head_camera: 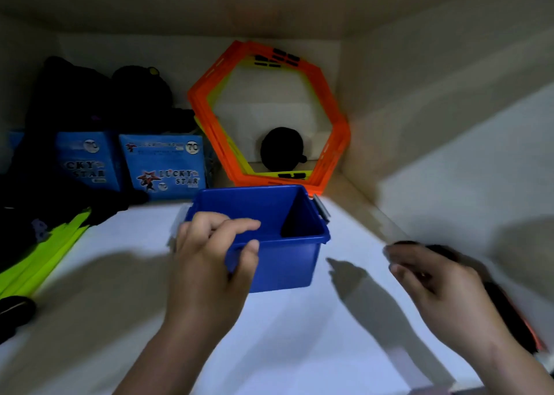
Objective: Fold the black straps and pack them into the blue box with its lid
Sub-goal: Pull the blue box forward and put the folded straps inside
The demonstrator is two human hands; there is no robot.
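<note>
My left hand (209, 254) grips the near-left corner of the blue box (269, 239); fingers curled over the rim, thumb pressed on the outer wall; the box stands upright and open on the white shelf (299, 334), no lid on it, a grey latch (321, 208) at its 2 o'clock corner; inside I see only a dark shadow against the right wall. My right hand (434, 280) is at 4 o'clock from the box, well apart, blurred; the fingers seem curled around something black (440, 249), but whether it is a strap I cannot tell. At 12 o'clock from the box lean orange hexagon frames (329, 101); at 10 o'clock, two blue cartons (163, 167); at 9 o'clock, green strips (45, 254).
</note>
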